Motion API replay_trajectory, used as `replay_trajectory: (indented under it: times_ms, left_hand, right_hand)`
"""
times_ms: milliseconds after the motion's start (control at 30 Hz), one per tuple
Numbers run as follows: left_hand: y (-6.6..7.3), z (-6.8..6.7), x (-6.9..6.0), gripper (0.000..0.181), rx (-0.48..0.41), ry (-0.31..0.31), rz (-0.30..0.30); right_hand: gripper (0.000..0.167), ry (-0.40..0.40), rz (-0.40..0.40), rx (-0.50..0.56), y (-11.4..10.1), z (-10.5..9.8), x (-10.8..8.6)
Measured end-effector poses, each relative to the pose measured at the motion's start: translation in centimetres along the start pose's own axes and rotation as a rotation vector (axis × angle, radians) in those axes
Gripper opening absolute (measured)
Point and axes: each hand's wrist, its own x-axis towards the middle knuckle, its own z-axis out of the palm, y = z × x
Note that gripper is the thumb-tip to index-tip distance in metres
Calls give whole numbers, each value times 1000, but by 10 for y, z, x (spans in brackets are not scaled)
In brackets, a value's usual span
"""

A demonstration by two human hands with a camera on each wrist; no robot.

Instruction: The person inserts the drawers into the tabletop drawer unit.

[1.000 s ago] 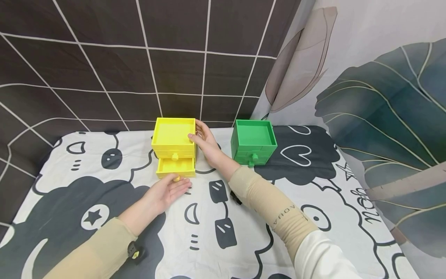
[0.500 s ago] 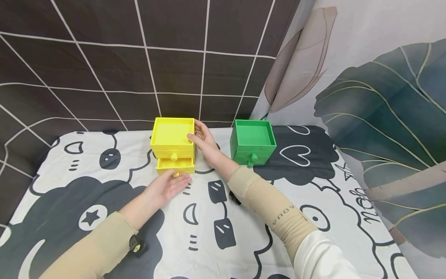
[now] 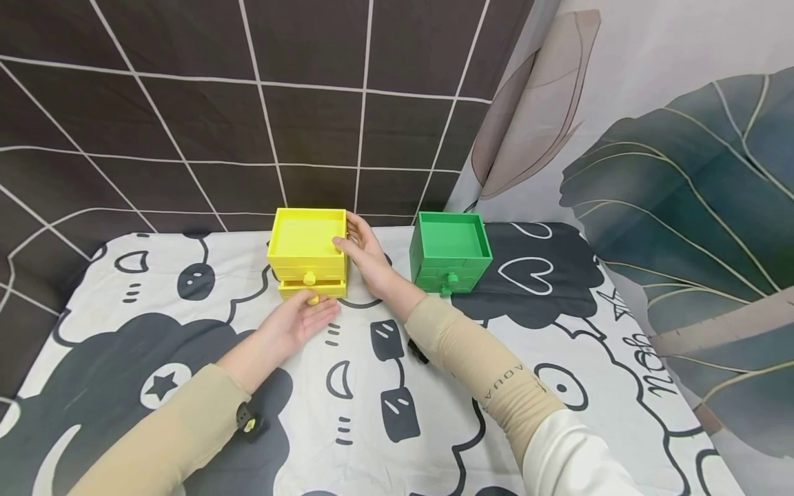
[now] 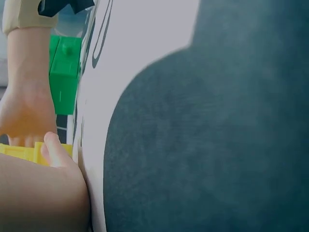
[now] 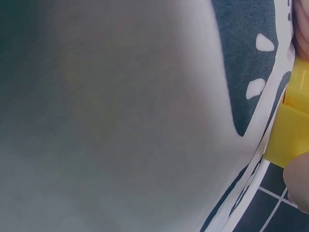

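Observation:
In the head view, a yellow two-drawer mini chest (image 3: 309, 234) stands by the dark wall, its top a shallow open tray. Its lower drawer (image 3: 335, 288) sticks out a little; the upper one is flush. My left hand (image 3: 296, 326) is at that lower drawer, palm up, the yellow knob (image 3: 313, 300) between thumb and index finger, the other fingers stretched out. My right hand (image 3: 369, 260) grips the chest's right side, thumb over the top rim, fingers partly hidden behind. In the right wrist view, yellow chest (image 5: 287, 137) and fingers show only at the edge.
A matching green mini chest (image 3: 451, 251) stands to the right, its knobs facing me. The patterned cloth (image 3: 347, 427) covers the surface. A dark gridded fabric (image 3: 316, 131) hangs close behind both chests, and a leaf-print curtain (image 3: 676, 207) is on the right.
The lower yellow drawer has slid inward from well out to only slightly out, my left hand moving forward with it. My right hand keeps its hold on the chest.

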Motion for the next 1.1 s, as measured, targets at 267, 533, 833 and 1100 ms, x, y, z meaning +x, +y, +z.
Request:
replay_trajectory:
  times_ms: [267,533,833,1100]
  left_hand:
    - [4,3,5,21,-18,7,-5]
    - [7,3,8,22,-8,21,-7]
    - [8,2,11,23,-21,19,-4]
    - [9,2,10,26,-6,18,-8]
  right_hand:
    - [69,-4,-7,11,2,-1,2]
    - [70,-1,8,-7,1,-1,0]
    - [71,-3,-1,-11,1,0,0]
    - [71,2,6,-14,1,0,0]
